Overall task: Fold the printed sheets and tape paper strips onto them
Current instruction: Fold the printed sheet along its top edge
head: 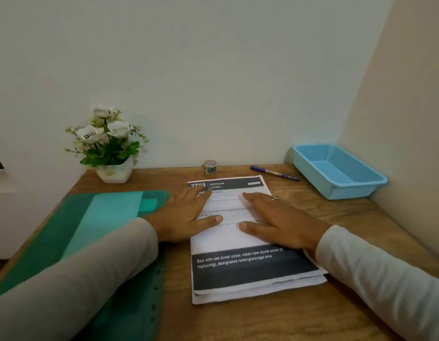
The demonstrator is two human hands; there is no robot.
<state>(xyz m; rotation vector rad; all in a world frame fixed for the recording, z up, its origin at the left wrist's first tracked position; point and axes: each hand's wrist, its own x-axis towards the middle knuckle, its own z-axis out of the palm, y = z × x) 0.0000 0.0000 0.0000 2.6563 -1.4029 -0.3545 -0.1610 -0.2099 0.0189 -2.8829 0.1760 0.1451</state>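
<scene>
- Brown wooden desk: work surface.
- Stack of white printed sheets with black bands: desk centre, lying flat, not yet folded.
- Left hand, right hand: fingers straight, pressed flat on the top sheet, gripping nothing.
- Small patterned tape roll: just beyond the stack.
- Step, by judgement: steadying the stack before the first fold. The next move calls for lifting one edge of the top sheet.

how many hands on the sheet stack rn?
2. Left hand lies flat over the left edge of the printed sheets; right hand lies flat on the right half.
</scene>
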